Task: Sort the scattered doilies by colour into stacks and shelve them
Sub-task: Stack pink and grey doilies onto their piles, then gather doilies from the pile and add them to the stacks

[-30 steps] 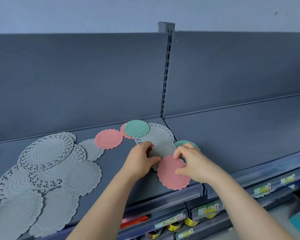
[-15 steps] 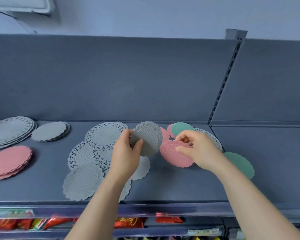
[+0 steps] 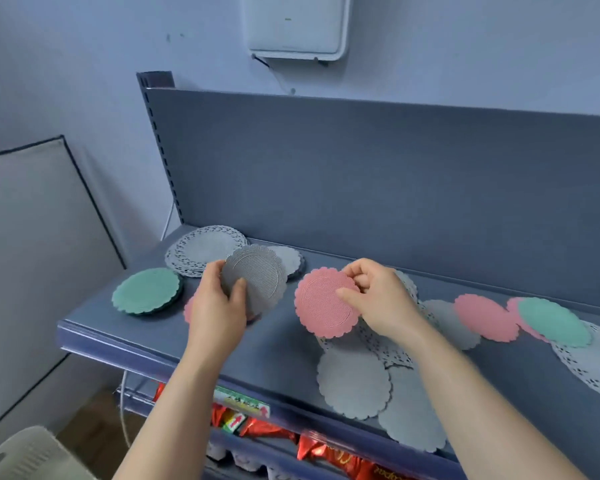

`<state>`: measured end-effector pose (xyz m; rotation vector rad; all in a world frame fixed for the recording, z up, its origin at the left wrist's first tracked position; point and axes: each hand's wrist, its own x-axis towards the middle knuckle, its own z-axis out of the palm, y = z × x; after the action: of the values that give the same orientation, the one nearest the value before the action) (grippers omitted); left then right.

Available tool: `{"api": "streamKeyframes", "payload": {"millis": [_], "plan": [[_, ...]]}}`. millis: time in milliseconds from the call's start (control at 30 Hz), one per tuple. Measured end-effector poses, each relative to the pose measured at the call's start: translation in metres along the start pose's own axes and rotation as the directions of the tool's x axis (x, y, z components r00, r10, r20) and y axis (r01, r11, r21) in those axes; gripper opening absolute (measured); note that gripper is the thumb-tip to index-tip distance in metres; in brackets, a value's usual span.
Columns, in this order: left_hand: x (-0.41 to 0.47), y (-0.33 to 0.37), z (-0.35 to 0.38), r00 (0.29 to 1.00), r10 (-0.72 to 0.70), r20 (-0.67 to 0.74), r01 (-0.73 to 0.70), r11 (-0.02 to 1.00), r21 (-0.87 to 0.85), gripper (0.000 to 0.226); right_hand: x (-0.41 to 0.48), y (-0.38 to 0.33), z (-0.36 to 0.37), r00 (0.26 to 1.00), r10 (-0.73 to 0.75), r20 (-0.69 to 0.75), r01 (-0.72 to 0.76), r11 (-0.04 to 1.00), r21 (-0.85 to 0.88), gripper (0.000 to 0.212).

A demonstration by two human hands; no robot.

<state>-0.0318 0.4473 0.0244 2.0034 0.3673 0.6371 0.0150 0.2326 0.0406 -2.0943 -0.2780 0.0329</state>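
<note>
The left hand pinches one grey doily between thumb and fingers, holding it tilted above the blue shelf. The right hand grips one pink doily by its right edge, thumb on top, lifted clear of the shelf.

Left of the left hand lies one green stack. Behind that hand sit a lacy grey stack and a smaller plain grey stack. Under the left hand a pink stack peeks out; how many it holds is hard to tell.

Right of the right hand lie two loose pink doilies and one green doily, overlapping. Near the right wrist I count three plain grey doilies, with lacy grey doilies partly covered beside them.
</note>
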Motion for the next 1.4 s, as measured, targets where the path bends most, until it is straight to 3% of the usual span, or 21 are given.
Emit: {"api": "streamKeyframes", "payload": {"millis": [300,500,633,733,800,933,1033,1267,1400], "plan": [[0.062,-0.067,-0.081,0.998,-0.046,-0.045,0.047,0.999,0.017,0.029,0.060,-0.047,0.123,0.994,0.002,0.109,-0.008,0.998,0.056,0.019],[0.093,-0.078,-0.088,0.999,-0.040,-0.006,0.040,0.998,0.040,0.031,0.079,-0.049,0.158,0.996,-0.004,0.093,0.024,0.977,-0.214,0.021],[0.110,-0.077,-0.074,0.998,-0.029,0.052,0.028,0.999,0.016,0.027,0.085,-0.045,0.157,0.998,-0.029,0.053,0.044,0.949,-0.311,0.029],[0.121,-0.065,-0.053,0.988,-0.005,0.153,0.008,1.000,-0.021,0.022,0.090,-0.049,0.149,1.000,0.011,0.006,-0.010,0.998,-0.056,0.021],[0.127,-0.056,-0.037,0.975,-0.004,0.220,0.017,0.998,-0.058,0.021,0.096,-0.048,0.143,0.999,0.034,-0.026,-0.033,0.999,0.023,0.025],[0.140,-0.050,-0.003,0.925,0.033,0.378,-0.042,0.999,0.015,0.016,0.105,-0.035,0.123,0.980,0.104,-0.169,-0.114,0.992,-0.047,0.015],[0.147,-0.053,0.021,0.889,0.066,0.453,-0.128,0.986,0.107,0.028,0.111,-0.020,0.110,0.960,0.185,-0.211,-0.208,0.974,-0.094,0.012],[0.153,-0.058,0.050,0.870,0.049,0.490,-0.220,0.929,0.296,0.046,0.115,-0.003,0.107,0.954,0.209,-0.215,-0.270,0.911,-0.312,0.026],[0.148,-0.050,0.055,0.882,0.139,0.450,-0.317,0.881,0.351,0.042,0.103,0.004,0.088,0.968,0.162,-0.192,-0.222,0.910,-0.350,0.038]]}}
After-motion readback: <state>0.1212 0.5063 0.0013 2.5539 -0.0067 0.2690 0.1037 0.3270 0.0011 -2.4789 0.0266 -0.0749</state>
